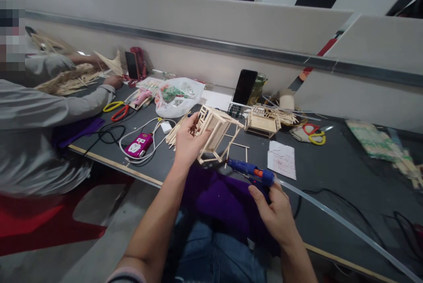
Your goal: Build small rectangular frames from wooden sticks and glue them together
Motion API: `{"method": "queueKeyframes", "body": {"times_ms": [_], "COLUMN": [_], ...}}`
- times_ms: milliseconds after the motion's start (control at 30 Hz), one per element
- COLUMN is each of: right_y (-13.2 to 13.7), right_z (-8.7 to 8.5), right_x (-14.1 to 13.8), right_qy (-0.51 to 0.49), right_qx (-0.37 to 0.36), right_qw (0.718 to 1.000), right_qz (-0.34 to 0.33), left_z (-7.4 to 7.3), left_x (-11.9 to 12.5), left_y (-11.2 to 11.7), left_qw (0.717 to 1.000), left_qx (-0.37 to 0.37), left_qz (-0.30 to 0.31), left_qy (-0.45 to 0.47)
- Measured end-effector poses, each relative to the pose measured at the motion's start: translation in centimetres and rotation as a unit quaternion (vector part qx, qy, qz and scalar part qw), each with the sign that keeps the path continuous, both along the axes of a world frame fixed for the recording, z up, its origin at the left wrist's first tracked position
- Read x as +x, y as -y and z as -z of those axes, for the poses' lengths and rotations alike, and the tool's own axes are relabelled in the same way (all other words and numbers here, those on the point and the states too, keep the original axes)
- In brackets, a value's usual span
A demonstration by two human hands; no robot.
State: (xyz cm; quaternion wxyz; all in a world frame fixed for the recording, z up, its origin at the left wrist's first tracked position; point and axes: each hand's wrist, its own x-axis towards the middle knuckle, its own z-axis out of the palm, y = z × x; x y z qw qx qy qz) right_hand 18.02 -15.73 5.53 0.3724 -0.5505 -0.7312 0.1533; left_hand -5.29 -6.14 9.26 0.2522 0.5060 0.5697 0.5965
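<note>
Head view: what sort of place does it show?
Probably a shared craft workroom: a glue gun in the right hand, a wooden-stick model in the left hand, another person at the same table.

Bag (181,100) lies left, note (281,160) right — model (218,131) between.

Your left forearm (158,212), bare, slants up and to the right from the lower left, reaching farther out than your right arm. Your left hand (188,142) is closed in a grip, fingers curled at the top and thumb stretched out to the right. Your right forearm (299,259), also bare, rises from the bottom edge and leans leftward. Your right hand (277,212) grips too, its thumb pointing up and left. Your two hands are well apart, the left higher in view.
</note>
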Motion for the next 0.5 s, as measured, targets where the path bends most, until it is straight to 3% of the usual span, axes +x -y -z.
{"method": "queueKeyframes", "body": {"times_ms": [500], "right_y": [0.1], "right_z": [0.0], "right_x": [-0.2], "right_qy": [-0.016], "right_qx": [0.001], "right_qw": [1.000], "right_qz": [0.013], "left_z": [0.9], "left_x": [-1.3], "left_y": [-0.3], "left_qw": [0.999], "left_qx": [-0.006], "left_qz": [0.006], "left_qy": [0.041]}}
